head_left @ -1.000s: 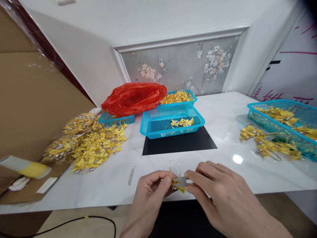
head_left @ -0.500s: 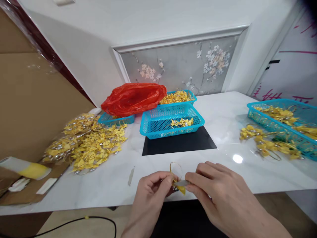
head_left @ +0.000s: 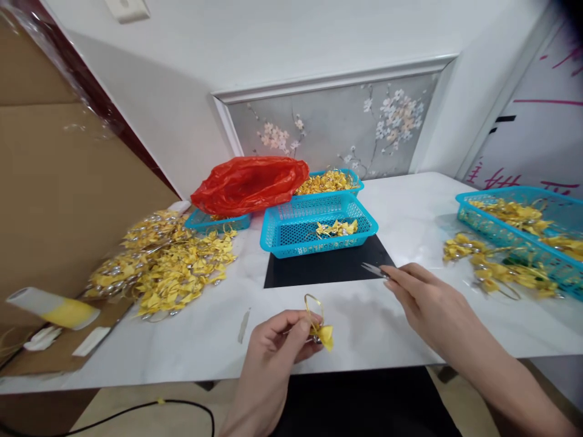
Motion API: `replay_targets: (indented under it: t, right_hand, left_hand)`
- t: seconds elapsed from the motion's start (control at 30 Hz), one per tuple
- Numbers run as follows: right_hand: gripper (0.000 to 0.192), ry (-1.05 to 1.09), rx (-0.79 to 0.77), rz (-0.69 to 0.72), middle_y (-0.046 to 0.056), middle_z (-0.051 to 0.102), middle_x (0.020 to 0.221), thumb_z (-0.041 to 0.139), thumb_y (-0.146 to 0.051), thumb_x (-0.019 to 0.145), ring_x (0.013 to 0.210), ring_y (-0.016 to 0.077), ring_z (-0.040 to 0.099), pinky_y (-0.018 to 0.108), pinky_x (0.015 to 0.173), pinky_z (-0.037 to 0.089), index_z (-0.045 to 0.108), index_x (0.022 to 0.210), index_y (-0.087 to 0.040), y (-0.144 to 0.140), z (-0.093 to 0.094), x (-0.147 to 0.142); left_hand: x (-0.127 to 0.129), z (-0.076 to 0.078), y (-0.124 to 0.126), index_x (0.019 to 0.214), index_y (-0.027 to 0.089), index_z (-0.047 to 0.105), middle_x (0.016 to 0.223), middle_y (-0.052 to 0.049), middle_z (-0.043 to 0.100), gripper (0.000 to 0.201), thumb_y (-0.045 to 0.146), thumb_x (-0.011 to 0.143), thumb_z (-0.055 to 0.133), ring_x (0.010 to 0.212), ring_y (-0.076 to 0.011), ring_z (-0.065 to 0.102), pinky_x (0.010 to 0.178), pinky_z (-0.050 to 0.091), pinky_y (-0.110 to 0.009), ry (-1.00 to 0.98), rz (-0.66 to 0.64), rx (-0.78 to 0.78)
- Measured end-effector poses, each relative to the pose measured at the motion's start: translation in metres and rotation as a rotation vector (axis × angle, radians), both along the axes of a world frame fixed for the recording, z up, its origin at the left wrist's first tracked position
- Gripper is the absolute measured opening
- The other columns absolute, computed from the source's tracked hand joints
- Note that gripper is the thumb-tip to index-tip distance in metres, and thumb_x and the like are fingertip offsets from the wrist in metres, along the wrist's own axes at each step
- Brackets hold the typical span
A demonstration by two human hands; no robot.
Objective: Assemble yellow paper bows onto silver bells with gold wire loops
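Low in the frame's centre, the left hand [head_left: 273, 340] pinches a yellow ribbon charm [head_left: 322, 332] with a gold loop; the right hand [head_left: 428, 303] grips small scissors [head_left: 374, 270], handles hidden.

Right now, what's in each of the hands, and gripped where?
Left hand pinches a yellow ornament with a gold loop at its top, where the loop joins. Right hand holds small scissors by the handle end, blades pointing away.

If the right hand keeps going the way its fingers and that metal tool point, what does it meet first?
Probably the near blue basket: the right hand and its small snips point up-left over the black mat. Depth is unclear.
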State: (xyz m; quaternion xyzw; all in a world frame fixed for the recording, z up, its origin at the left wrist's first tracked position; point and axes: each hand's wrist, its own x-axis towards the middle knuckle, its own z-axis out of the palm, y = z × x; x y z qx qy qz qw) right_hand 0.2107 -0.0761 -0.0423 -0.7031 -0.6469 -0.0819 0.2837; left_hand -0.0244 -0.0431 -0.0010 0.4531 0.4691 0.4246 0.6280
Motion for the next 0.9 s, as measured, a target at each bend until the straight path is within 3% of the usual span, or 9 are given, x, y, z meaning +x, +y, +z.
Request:
replay_targets:
  t: [0.07, 0.17, 0.27, 0.33, 0.43, 0.5, 0.57, 0.73, 0.9]
  right_hand:
    - [0.034, -0.035, -0.013, -0.048, 0.013, 0.066, 0.097, 0.038, -0.023, 0.099, 0.074, 0.0261, 0.066, 0.034, 0.053, 0.048, 0.067, 0.113, -0.012, 0.012, -0.018, 0.011]
    - [0.033, -0.032, -0.010, -0.049, 0.018, 0.066, 0.099, 0.041, -0.015, 0.096, 0.090, 0.0344, 0.064, 0.045, 0.067, 0.052, 0.069, 0.111, -0.009, 0.022, -0.033, 0.016]
    - [0.031, 0.043, 0.030, -0.027, 0.023, 0.063, 0.113, 0.043, -0.014, 0.095, 0.108, 0.0400, 0.058, 0.059, 0.079, 0.049, 0.068, 0.111, -0.011, 0.020, -0.029, 0.005]
    - [0.031, 0.127, 0.052, 0.056, 0.021, 0.057, 0.128, 0.042, -0.015, 0.096, 0.118, 0.0355, 0.054, 0.056, 0.087, 0.049, 0.064, 0.118, -0.015, 0.015, -0.018, -0.010]
    - [0.031, 0.357, -0.027, 0.337, 0.009, 0.060, 0.124, 0.040, -0.029, 0.100, 0.098, 0.0137, 0.064, 0.025, 0.078, 0.056, 0.051, 0.128, -0.023, 0.006, 0.004, -0.040]
    - [0.029, 0.991, -0.308, 0.734, 0.006, 0.063, 0.110, 0.036, -0.035, 0.101, 0.079, 0.0109, 0.064, 0.024, 0.071, 0.055, 0.048, 0.124, -0.022, 0.003, 0.014, -0.057]
    - [0.028, 1.288, -0.466, 0.911, 0.003, 0.063, 0.092, 0.041, -0.042, 0.099, 0.067, 0.0106, 0.060, 0.023, 0.061, 0.052, 0.051, 0.113, -0.020, 0.003, 0.018, -0.069]
    - [0.027, 1.254, -0.456, 0.800, -0.006, 0.046, 0.061, 0.046, -0.039, 0.095, 0.048, 0.0062, 0.032, 0.017, 0.045, 0.028, 0.052, 0.080, -0.017, 0.005, 0.018, -0.070]
    - [0.025, 0.999, -0.231, 0.536, -0.001, 0.056, 0.067, 0.046, -0.032, 0.094, 0.063, 0.0132, 0.050, 0.025, 0.061, 0.041, 0.058, 0.077, -0.018, 0.011, 0.017, -0.048]
  left_hand:
    - [-0.001, 0.000, 0.001, 0.071, 0.016, 0.078, 0.080, -0.008, 0.073, 0.026, 0.043, 0.071, 0.081, 0.076, -0.0198, 0.065, 0.067, 0.060, -0.028, -0.034, -0.012, -0.024]
    - [-0.001, 0.000, 0.002, 0.072, 0.016, 0.076, 0.084, -0.007, 0.071, 0.024, 0.039, 0.074, 0.080, 0.076, -0.0178, 0.062, 0.063, 0.059, -0.025, -0.096, -0.075, -0.072]
    - [-0.001, 0.003, 0.003, 0.071, 0.015, 0.075, 0.080, -0.006, 0.069, 0.021, 0.035, 0.076, 0.079, 0.072, -0.0154, 0.062, 0.056, 0.057, -0.021, -0.152, -0.143, -0.132]
    - [0.000, 0.006, 0.002, 0.068, 0.015, 0.075, 0.074, -0.005, 0.069, 0.020, 0.032, 0.072, 0.083, 0.066, -0.0141, 0.063, 0.050, 0.055, -0.019, -0.211, -0.171, -0.189]
    - [0.002, 0.015, -0.001, 0.064, 0.014, 0.075, 0.068, -0.003, 0.068, 0.020, 0.028, 0.064, 0.088, 0.058, -0.0119, 0.061, 0.043, 0.054, -0.017, -0.300, -0.201, -0.253]
    - [0.002, 0.022, -0.003, 0.063, 0.014, 0.074, 0.067, -0.002, 0.067, 0.019, 0.026, 0.061, 0.089, 0.055, -0.0105, 0.060, 0.040, 0.053, -0.015, -0.339, -0.214, -0.273]
    - [0.002, 0.027, -0.004, 0.062, 0.014, 0.074, 0.064, -0.001, 0.067, 0.020, 0.026, 0.061, 0.090, 0.052, -0.0091, 0.060, 0.038, 0.052, -0.013, -0.352, -0.229, -0.282]
    - [0.000, 0.029, -0.005, 0.061, 0.013, 0.073, 0.066, -0.002, 0.067, 0.021, 0.026, 0.061, 0.090, 0.052, -0.0085, 0.060, 0.041, 0.051, -0.013, -0.319, -0.188, -0.284]
    - [-0.002, 0.021, -0.002, 0.068, 0.015, 0.075, 0.077, -0.003, 0.071, 0.019, 0.029, 0.066, 0.087, 0.067, -0.0123, 0.064, 0.057, 0.054, -0.017, -0.207, -0.117, -0.167]
